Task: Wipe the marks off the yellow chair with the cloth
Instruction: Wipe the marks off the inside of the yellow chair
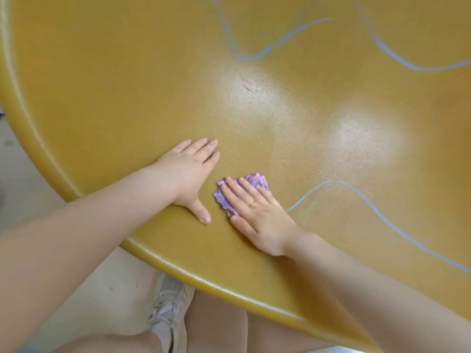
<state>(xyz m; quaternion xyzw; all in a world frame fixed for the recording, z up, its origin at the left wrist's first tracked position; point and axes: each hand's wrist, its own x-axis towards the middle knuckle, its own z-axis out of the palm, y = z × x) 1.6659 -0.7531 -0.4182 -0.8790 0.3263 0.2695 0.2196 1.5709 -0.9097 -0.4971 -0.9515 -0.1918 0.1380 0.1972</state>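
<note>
Glossy yellow chair seat [127,72] fills the frame, left hand [187,171] flat at centre-left with fingers straight, right hand [257,212] pressing the soft purple cloth [256,180] (limp, best pinned under flat fingers) beside a blue mark [377,210] lower right.

Yellow chair [114,80]: moulded plastic seat, fine-textured, rounded glossy rim along the near edge. On the seat:
- purple cloth [256,184], crumpled, pressed flat under the right hand [257,217];
- left hand [190,174], palm down, just beside the cloth;
- blue marks [382,217], wavy lines, one right of the cloth, more at the far side.

Chair stands on a pale floor [119,284].
</note>
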